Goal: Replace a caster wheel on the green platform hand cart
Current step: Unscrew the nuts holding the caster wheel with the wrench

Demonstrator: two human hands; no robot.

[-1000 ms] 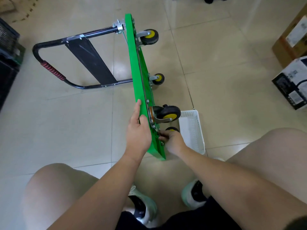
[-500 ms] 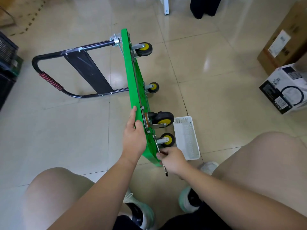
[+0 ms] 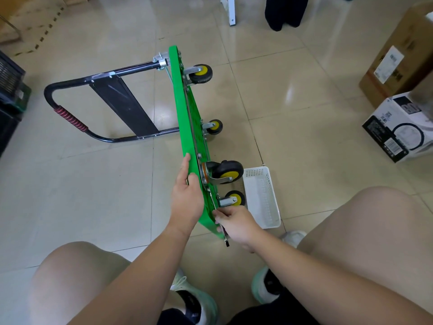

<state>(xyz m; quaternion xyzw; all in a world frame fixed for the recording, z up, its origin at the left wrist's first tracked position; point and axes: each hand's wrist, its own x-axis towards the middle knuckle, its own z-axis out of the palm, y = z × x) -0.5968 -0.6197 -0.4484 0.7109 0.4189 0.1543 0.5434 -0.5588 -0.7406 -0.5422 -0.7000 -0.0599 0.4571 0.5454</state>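
The green platform cart [image 3: 187, 118] stands on its long edge on the tiled floor, its black handle [image 3: 70, 118] folded out to the left. Its underside faces right and carries yellow-hubbed casters: the largest caster [image 3: 228, 172] near me, a smaller caster [image 3: 234, 198] just below it, two more farther off. My left hand [image 3: 186, 198] grips the platform's upper edge near the close end. My right hand [image 3: 236, 222] holds a thin metal wrench [image 3: 225, 238] against the underside, beside the nearest caster's mount; its working end is hidden by my fingers.
A white perforated plastic basket [image 3: 263, 198] lies on the floor right of the cart. Cardboard boxes [image 3: 398, 55] and a black-and-white box [image 3: 398, 130] sit at the right. A dark crate [image 3: 9, 95] stands at the left edge. My knees and shoes fill the bottom.
My right hand has slid down from the caster mount toward the platform's near corner, and the wrench now shows below it. My view has tilted up and pulled back. My left hand keeps its grip.
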